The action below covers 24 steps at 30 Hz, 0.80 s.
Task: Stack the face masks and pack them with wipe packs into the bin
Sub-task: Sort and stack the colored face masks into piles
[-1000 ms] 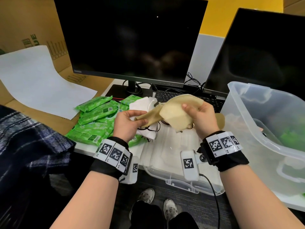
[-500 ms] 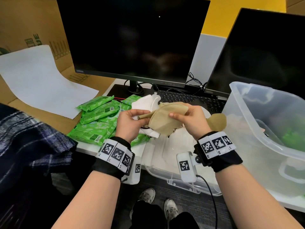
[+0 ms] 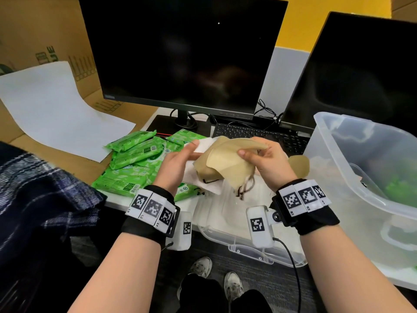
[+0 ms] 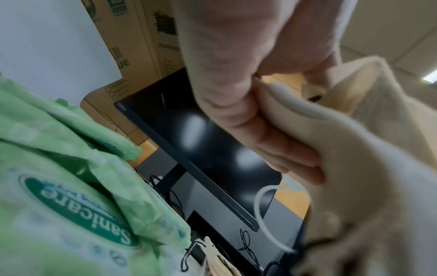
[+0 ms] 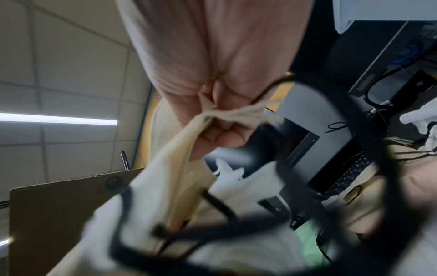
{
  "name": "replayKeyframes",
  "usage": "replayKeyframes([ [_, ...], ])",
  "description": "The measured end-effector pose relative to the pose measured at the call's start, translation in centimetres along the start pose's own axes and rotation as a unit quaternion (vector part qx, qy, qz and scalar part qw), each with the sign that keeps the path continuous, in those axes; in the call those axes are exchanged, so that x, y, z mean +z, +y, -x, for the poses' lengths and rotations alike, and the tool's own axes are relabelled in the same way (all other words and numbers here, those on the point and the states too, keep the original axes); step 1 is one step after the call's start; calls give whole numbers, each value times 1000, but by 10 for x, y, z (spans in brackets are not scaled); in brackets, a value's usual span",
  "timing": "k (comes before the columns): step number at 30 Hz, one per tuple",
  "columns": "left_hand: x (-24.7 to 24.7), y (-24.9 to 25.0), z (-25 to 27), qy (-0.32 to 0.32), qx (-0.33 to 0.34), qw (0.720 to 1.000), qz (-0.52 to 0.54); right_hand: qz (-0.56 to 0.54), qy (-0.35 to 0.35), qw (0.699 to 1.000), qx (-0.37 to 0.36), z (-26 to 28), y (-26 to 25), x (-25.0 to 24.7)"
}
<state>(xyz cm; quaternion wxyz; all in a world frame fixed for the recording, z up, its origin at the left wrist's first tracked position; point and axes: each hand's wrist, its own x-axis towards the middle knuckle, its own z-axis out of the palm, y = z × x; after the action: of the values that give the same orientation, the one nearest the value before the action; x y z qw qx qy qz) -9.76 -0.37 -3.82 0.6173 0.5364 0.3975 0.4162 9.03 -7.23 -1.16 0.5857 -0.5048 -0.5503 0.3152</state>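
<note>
Over the desk edge, at nine o'clock from the bin (image 3: 334, 141), the left hand (image 3: 173, 168) and right hand (image 3: 266, 161) are both pinching a tan mask (image 3: 228, 163); being soft, light and floppy, it is likely handling best by its edges, not its dangling loops

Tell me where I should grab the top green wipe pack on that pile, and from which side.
Take the topmost wipe pack across its narrow width near the middle, coming from above with the left hand. It lies flat, long and slim on the pile, its upper face exposed; the end seals are thin and probably slippery.
</note>
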Motion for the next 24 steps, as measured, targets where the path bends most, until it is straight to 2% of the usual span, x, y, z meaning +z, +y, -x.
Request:
replayKeyframes([
  [4, 7, 2, 7, -81, 11, 997, 14, 7, -19, 1000, 17, 2, 3, 2],
  [8, 6, 0, 8, -90, 14, 996, 25, 19, -11, 999, 43, 2, 3, 1],
  [17, 7, -6, 3, -18, 46, 997, 61, 30, -11, 997, 74, 6, 7, 5],
  [20, 8, -7, 3, -13, 49, 997, 60, 23, 18, 997, 76, 6, 10, 4],
  [24, 6, -8, 0, 4, 48, 997, 65, 31, 65, 997, 40, 4, 9, -1],
])
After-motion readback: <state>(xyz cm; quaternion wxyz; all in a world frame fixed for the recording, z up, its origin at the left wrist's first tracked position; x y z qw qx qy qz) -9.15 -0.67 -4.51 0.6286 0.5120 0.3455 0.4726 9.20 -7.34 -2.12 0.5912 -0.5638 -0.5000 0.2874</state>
